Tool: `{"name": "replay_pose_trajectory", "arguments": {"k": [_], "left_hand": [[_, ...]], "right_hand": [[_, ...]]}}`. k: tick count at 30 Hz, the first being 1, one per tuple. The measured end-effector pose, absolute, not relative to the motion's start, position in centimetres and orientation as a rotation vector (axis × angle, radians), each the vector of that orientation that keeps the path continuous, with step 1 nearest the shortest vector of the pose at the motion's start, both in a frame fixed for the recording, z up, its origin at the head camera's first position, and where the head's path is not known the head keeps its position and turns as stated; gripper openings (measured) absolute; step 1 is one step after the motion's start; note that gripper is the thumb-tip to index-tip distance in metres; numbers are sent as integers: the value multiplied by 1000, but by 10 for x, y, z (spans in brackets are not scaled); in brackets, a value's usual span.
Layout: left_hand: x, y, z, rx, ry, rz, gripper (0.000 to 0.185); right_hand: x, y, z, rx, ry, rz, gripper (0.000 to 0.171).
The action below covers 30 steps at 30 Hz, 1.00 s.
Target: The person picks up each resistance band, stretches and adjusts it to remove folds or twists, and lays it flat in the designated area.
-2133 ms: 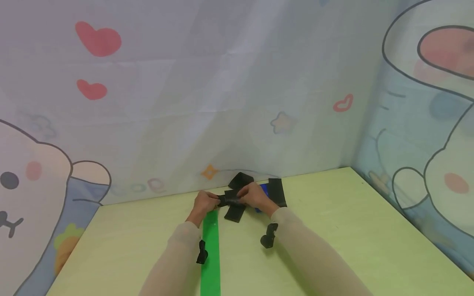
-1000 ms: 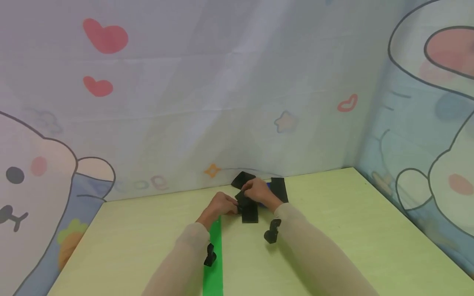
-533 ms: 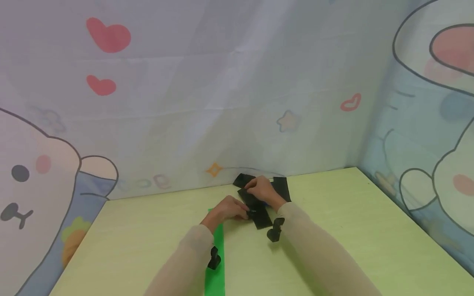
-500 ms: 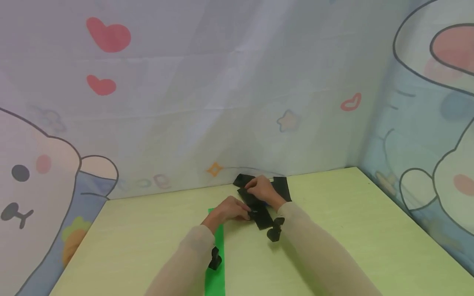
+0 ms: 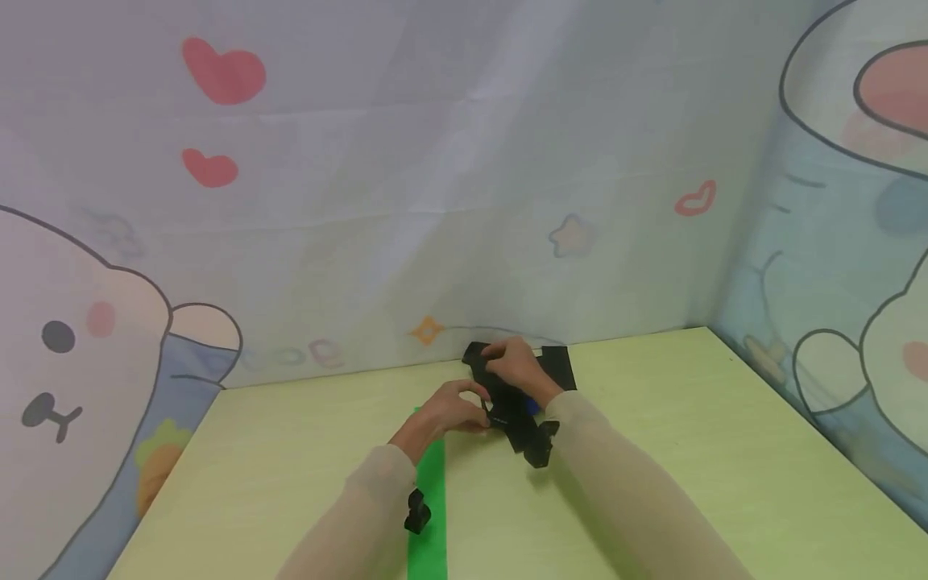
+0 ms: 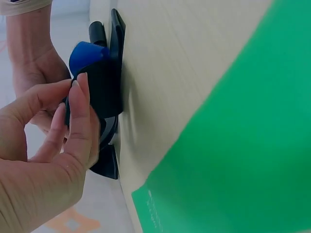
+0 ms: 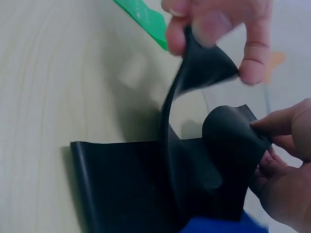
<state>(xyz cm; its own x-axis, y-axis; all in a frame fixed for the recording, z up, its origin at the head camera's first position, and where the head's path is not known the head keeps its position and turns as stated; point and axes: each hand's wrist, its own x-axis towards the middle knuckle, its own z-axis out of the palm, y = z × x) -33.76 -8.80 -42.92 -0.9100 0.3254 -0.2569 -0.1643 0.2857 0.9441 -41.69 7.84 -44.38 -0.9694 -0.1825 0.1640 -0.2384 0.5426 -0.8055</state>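
Note:
A flat, rubbery black band (image 5: 500,391), looped and folded over itself, lies near the back edge of the table. My left hand (image 5: 453,409) pinches a raised, twisted end of it between thumb and fingers. Just behind and to the right, my right hand (image 5: 516,362) holds the edge of a curled fold; the right wrist view shows that right hand (image 7: 291,155) too. Part of a blue band (image 6: 87,56) shows beside the black folds. A wider black stretch (image 7: 121,184) lies flat on the table. How the folds join is partly hidden by my fingers.
A long green strip (image 5: 428,515) runs toward me under my left forearm. Another black piece (image 5: 558,366) lies right of the hands. Behind the pale table (image 5: 689,451) hangs a printed cloth (image 5: 348,242), close past the hands.
My left hand has moved right along the black band, its fingers now more spread with an end lifted. The band has turned from crosswise to slanting. My right hand has shifted slightly toward the cloth.

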Motion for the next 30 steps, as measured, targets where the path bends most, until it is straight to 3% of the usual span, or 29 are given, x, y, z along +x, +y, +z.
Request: {"name": "replay_pose_trajectory", "arguments": {"k": [6, 17, 30], "left_hand": [[-333, -96, -425, 186, 2136, 1562, 49], [-328, -99, -424, 145, 2070, 1589, 21], [-325, -108, -424, 238, 1957, 1451, 41]], "right_hand": [[-418, 79, -439, 321, -2640, 1499, 28], [-421, 77, -433, 342, -2592, 1542, 27], [-421, 75, -431, 375, -2584, 1504, 33]]}}
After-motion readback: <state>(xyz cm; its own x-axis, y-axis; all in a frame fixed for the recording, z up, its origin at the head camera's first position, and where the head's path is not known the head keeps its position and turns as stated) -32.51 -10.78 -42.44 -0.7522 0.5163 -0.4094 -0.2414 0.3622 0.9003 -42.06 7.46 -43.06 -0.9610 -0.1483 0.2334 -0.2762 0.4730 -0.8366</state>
